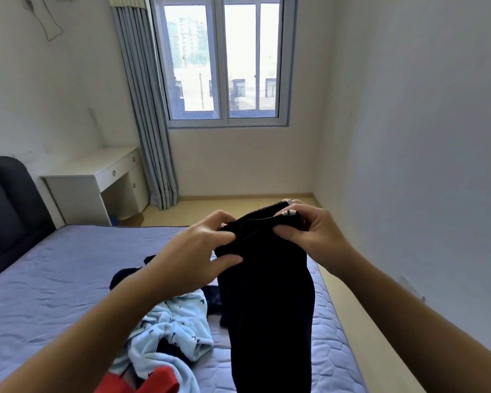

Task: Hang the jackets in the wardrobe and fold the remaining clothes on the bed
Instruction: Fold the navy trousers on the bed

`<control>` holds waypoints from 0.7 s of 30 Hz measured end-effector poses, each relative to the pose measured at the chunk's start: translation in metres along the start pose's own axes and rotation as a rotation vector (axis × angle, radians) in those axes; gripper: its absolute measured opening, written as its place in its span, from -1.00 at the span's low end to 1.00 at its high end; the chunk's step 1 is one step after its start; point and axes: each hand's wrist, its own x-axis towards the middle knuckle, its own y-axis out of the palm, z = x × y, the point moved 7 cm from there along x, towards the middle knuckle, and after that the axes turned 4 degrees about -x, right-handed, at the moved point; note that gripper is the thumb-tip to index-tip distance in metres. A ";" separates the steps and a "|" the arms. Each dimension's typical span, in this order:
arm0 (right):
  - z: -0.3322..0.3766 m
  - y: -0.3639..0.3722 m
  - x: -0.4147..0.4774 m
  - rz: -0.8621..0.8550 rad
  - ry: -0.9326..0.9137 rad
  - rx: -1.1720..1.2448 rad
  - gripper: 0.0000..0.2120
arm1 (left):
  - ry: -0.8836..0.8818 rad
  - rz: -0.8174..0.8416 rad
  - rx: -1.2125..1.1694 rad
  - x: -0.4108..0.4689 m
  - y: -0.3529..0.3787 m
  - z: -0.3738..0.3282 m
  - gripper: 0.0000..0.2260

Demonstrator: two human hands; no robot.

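Two bare forearms reach in from the bottom corners and meet over the bed. Left hand (199, 251) and right hand (309, 234) both pinch the top edge of one black garment (270, 321), thumbs in front and fingers curled behind the cloth. They hold it up in the air, the right hand a little higher than the left, and the garment hangs down in a long narrow drop towards the bottom edge of the view, in front of the right side of the bed (54, 279).

Below the left forearm three more pieces lie crumpled on the mattress: one light blue garment (176, 327) with small dark prints, one red cloth (159, 378) at the very bottom edge, touching the blue one, and dark navy cloth (128, 275) that shows on both sides of the wrist; whether that is one piece or two cannot be told.

Around them the purple quilted bed cover is bare and faintly creased. One dark padded headboard (9, 208) stands at the left. Beyond it are one white desk (97, 168), one grey curtain (148, 123) drawn to the side, and one window (224, 61) above a pale wooden floor (224, 208).
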 end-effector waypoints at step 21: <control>0.063 0.009 0.032 0.504 -0.418 -0.777 -0.79 | 0.204 0.121 0.252 0.028 -0.077 0.001 -0.68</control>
